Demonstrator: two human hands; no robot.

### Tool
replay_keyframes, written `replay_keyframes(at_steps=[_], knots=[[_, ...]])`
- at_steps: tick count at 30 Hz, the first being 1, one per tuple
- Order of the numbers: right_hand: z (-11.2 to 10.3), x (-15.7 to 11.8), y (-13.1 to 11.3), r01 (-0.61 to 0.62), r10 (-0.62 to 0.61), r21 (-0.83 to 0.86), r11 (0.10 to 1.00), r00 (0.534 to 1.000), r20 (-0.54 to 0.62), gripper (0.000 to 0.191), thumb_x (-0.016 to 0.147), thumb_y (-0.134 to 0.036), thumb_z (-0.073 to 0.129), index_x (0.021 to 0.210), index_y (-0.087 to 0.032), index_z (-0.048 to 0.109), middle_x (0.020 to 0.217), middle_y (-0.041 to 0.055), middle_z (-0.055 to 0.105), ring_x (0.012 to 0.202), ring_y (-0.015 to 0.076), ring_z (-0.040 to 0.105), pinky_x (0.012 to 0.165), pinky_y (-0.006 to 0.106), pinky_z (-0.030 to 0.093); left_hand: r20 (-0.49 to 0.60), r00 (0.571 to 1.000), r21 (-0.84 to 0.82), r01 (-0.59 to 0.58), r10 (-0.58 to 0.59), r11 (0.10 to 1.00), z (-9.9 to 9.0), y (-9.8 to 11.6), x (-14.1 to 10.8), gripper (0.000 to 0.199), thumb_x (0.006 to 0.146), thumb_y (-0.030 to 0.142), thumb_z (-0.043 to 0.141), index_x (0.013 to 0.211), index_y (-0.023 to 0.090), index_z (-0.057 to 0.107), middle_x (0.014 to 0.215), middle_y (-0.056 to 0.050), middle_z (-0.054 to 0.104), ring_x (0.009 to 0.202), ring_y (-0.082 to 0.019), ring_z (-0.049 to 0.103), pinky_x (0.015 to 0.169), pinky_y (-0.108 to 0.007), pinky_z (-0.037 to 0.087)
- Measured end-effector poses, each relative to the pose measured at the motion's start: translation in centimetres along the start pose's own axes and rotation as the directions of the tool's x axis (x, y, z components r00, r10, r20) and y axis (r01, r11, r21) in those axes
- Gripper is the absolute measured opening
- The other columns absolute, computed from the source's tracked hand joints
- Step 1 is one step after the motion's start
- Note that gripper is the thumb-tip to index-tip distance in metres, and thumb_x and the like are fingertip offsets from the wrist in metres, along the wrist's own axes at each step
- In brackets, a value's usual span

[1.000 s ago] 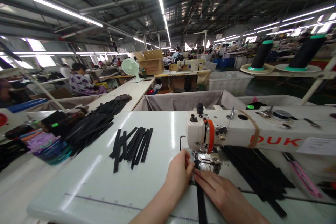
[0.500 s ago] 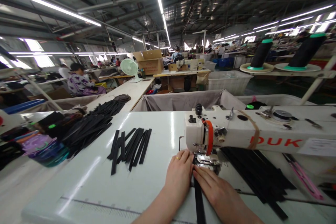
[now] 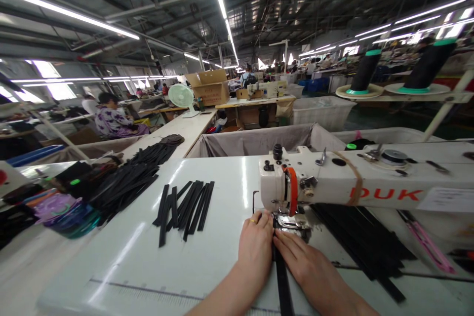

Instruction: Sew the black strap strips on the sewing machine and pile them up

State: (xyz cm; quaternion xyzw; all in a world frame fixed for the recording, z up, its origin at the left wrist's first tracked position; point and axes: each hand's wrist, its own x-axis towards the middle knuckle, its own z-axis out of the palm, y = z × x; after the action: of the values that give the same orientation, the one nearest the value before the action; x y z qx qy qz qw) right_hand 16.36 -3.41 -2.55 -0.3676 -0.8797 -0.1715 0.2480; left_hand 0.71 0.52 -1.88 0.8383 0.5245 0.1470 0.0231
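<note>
Near side of white metal sewing machine (image 3: 326,177): left hand (image 3: 256,242), right hand (image 3: 301,259) touch narrow black fabric strip (image 3: 282,286); fingers together, grip unclear.

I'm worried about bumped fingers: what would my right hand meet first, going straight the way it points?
Your right hand would first meet the long, flat, fabric-like black strip beside it, then probably your left hand; exact depth is unclear.

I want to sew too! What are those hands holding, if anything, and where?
A black strip, by its part near the sewing machine. The left hand and right hand touch it there; whether they pinch or just press, I can't tell.
</note>
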Motion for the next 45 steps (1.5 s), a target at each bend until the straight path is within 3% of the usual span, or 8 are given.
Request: replay_keyframes(at_steps=[7,13,17,20,25,32,40,45], knots=[[-0.4,0.4,0.0,-0.016,0.016,0.028,0.999,1.0,0.012,0.048,0.08,0.005,0.032,0.115,-0.011,0.061,0.112,0.0121,0.068,0.103,0.0194,0.063,0.085,0.03,0.055,-0.025,1.0,0.012,-0.004,0.004,1.0,0.6,-0.1,0.0,0.03,0.092,0.007,0.043,0.116,0.016,0.06,0.124,-0.01,0.062,0.12,-0.024,0.052,0.096,-0.038,0.048],[-0.5,0.5,0.1,-0.04,0.037,0.062,0.997,0.998,0.049,0.045,0.078,0.005,0.04,0.116,-0.009,0.06,0.112,0.0114,0.067,0.104,0.0208,0.062,0.088,0.031,0.053,-0.007,1.0,-0.022,-0.02,0.02,1.0,-0.1,0.1,0.8,0.023,0.093,0.009,0.043,0.102,0.016,0.063,0.109,-0.008,0.066,0.108,-0.023,0.057,0.092,-0.036,0.049],[-0.5,0.5,0.1,-0.066,0.062,0.086,0.994,0.997,0.055,0.045,0.079,0.005,0.039,0.115,-0.01,0.06,0.11,0.011,0.067,0.102,0.0205,0.061,0.086,0.031,0.053,-0.004,1.0,-0.069,-0.03,0.029,0.997,-0.6,0.3,0.5,0.027,0.093,0.007,0.04,0.106,0.015,0.062,0.114,-0.009,0.065,0.112,-0.022,0.056,0.097,-0.037,0.046],[-0.7,0.6,0.0,-0.084,0.078,0.105,0.991,0.995,0.064,0.042,0.08,0.004,0.041,0.115,-0.011,0.06,0.108,0.0107,0.067,0.1,0.0209,0.061,0.084,0.031,0.053,-0.02,1.0,-0.172,-0.007,0.003,0.985,-1.2,0.3,-0.3,0.028,0.092,0.008,0.04,0.104,0.016,0.064,0.114,-0.009,0.065,0.11,-0.023,0.057,0.097,-0.038,0.046],[-1.0,0.9,0.1,-0.09,0.072,0.144,0.985,0.99,0.125,0.041,0.081,0.003,0.044,0.116,-0.013,0.058,0.109,0.0102,0.065,0.1,0.021,0.06,0.083,0.032,0.053,-0.009,0.999,-0.383,-0.043,0.043,0.923,-3.0,0.1,-1.1,0.03,0.091,0.012,0.041,0.08,0.017,0.068,0.092,-0.008,0.068,0.091,-0.023,0.06,0.088,-0.038,0.049],[-1.0,0.6,0.9,-0.117,0.098,0.192,0.974,0.99,0.105,0.043,0.078,0.006,0.049,0.114,-0.015,0.061,0.108,0.0068,0.066,0.099,0.0203,0.06,0.09,0.034,0.051,0.007,0.998,-0.458,-0.055,0.065,0.887,-3.7,-0.3,-0.8,0.018,0.086,0.01,0.052,0.086,0.018,0.069,0.104,-0.006,0.068,0.101,-0.021,0.058,0.095,-0.035,0.046],[-3.5,0.1,1.6,-0.086,0.039,0.391,0.917,0.991,0.126,0.036,0.081,-0.004,0.047,0.107,-0.02,0.066,0.102,0.0049,0.068,0.099,0.0189,0.06,0.09,0.033,0.049,-0.01,0.997,-0.457,-0.07,0.074,0.887,-3.3,-0.6,-0.8,0.019,0.083,0.006,0.056,0.091,0.018,0.069,0.114,-0.006,0.067,0.111,-0.023,0.056,0.102,-0.037,0.044],[-3.8,0.3,1.5,-0.109,0.058,0.431,0.896,0.99,0.129,0.033,0.082,-0.006,0.048,0.101,-0.023,0.069,0.1,0.0033,0.068,0.097,0.0182,0.06,0.09,0.032,0.048,-0.008,0.998,-0.431,-0.062,0.064,0.9,-3.0,-0.6,-0.7,0.017,0.083,0.007,0.057,0.091,0.017,0.069,0.117,-0.006,0.066,0.112,-0.024,0.055,0.101,-0.037,0.045]])
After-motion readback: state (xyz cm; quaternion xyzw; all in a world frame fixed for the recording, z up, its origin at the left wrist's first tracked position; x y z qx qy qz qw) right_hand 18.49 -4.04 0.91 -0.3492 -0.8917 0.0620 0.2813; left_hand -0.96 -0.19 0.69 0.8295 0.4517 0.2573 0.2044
